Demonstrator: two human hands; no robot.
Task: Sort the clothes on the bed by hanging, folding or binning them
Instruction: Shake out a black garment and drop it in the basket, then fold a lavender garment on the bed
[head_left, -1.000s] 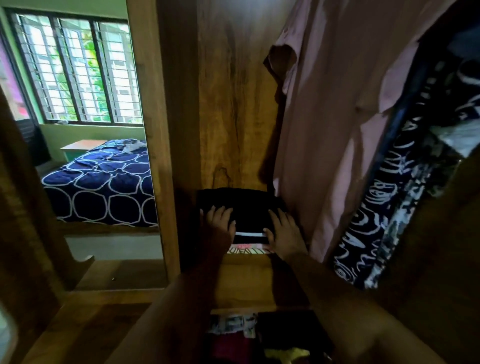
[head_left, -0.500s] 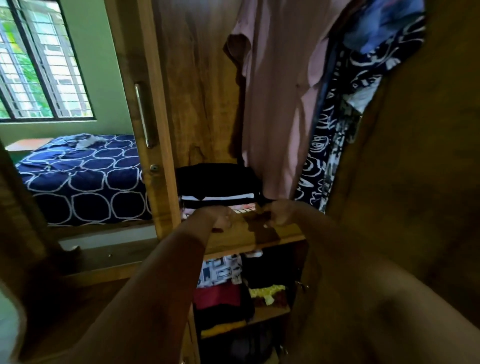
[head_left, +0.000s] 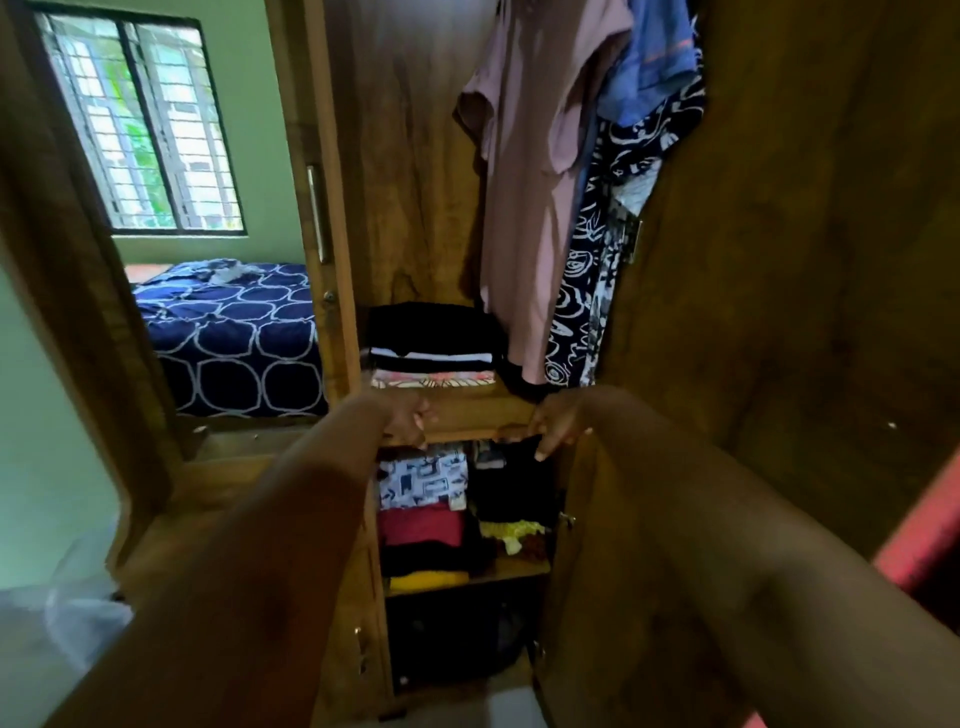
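The pink shirt and the blue garment run off the top edge, so how they hang is out of sight. The black-and-white patterned garment is part covered by both and by the wardrobe door. The folded black garment loses its right end behind the shirt's hem. The left hand curls its fingers at the front edge of the shelf, tips hidden; whether they hold anything is unclear. The bottom compartment is too dark to read. The bed is cut off by the wardrobe frame, and the pale clothes on it are too small to identify. A red blur leaves the right edge.
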